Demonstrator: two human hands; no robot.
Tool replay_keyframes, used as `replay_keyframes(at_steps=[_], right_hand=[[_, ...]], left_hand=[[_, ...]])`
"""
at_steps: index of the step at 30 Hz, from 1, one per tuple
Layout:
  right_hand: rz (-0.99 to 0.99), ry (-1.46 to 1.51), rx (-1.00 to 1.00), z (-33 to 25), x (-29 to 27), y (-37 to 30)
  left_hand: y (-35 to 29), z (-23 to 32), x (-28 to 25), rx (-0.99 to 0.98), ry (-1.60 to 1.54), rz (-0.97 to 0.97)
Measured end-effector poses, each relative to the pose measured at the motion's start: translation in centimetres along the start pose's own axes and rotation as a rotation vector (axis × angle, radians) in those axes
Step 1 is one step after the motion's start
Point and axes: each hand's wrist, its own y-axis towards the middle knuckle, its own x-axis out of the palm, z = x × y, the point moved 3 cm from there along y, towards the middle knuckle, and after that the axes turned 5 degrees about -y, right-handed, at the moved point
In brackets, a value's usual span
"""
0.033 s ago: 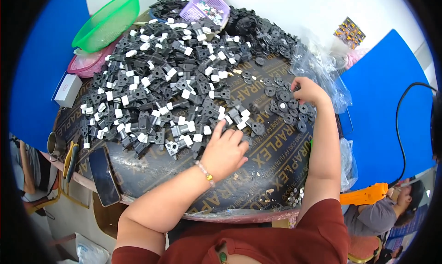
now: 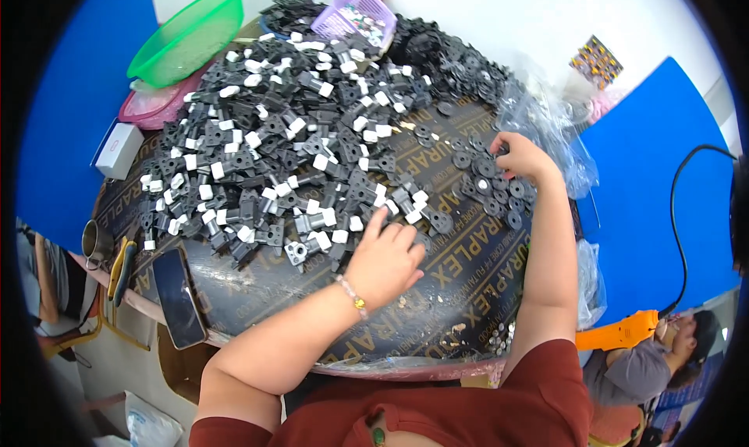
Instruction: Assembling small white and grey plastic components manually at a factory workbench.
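A big heap of black brackets with white caps [image 2: 281,150] covers the dark round board [image 2: 460,291]. My left hand [image 2: 386,260] lies palm down at the heap's near edge. Its fingers are spread and the index finger touches a bracket [image 2: 413,213]. A bead bracelet is on that wrist. My right hand [image 2: 521,157] reaches to the right side, where black round disc parts [image 2: 488,186] lie scattered. Its fingers curl onto one of the discs.
At the back stand a green bowl [image 2: 187,33] and a purple basket [image 2: 363,14]. At the left are a pink tray [image 2: 152,108] and a white box [image 2: 117,150]. A phone [image 2: 178,297], cutters [image 2: 121,267] and a metal cup [image 2: 95,243] sit front left. A clear bag [image 2: 546,127] lies right, near another person [image 2: 663,353].
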Motion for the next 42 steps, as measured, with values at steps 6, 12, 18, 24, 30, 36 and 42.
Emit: replay_keyframes(at_steps=[6, 12, 18, 24, 30, 36, 42], right_hand=[[-0.504, 0.379, -0.181, -10.9, 2.9, 2.5], [-0.405, 0.487, -0.363, -23.8, -1.6, 10.0], [-0.034, 0.847, -0.448, -33.0, -2.8, 18.2], [0.174, 0.635, -0.567, -31.2, -2.8, 16.7], [0.071, 0.082, -0.314, -15.7, -3.8, 10.7], [0.019, -0.144, 0.203, 0.1, -2.2, 3.9], [-0.010, -0.248, 0.388, 6.8, 2.2, 0.3]], left_hand=[[-0.1, 0.1, 0.4, 0.017, -0.012, -0.007], [-0.3, -0.3, 0.6, 0.021, -0.054, -0.005], [-0.6, -0.2, 1.4, 0.033, -0.072, 0.022], [-0.2, -0.2, 0.8, 0.048, -0.096, 0.040], [-0.1, -0.5, 0.7, 0.035, -0.075, 0.044], [-0.3, 0.0, 1.0, 0.053, -0.018, -0.015], [-0.4, 0.4, 0.9, 0.067, 0.000, 0.019]])
